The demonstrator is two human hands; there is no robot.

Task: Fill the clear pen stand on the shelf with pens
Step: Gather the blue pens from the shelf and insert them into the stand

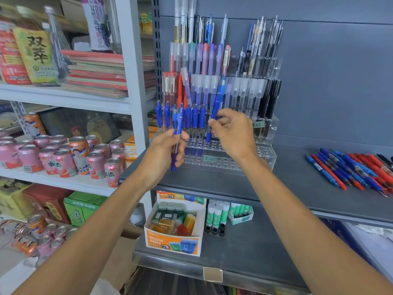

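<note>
A clear tiered pen stand [263, 158] sits on the grey shelf, its back rows packed with pens and its front rows showing several bare holes. A row of blue click pens [191, 118] stands in one of its lower tiers. My left hand [163, 154] grips a blue pen [176, 145], tip down, in front of the stand's left part. My right hand [232, 133] pinches another blue pen [213, 120] upright, its lower end just above the holes to the right of that row.
A loose pile of blue and red pens [353, 169] lies on the grey shelf [297, 188] at the right. Drink cans [63, 158] crowd the white shelving on the left. Below are an orange box of small items [174, 241] and glue sticks [217, 216].
</note>
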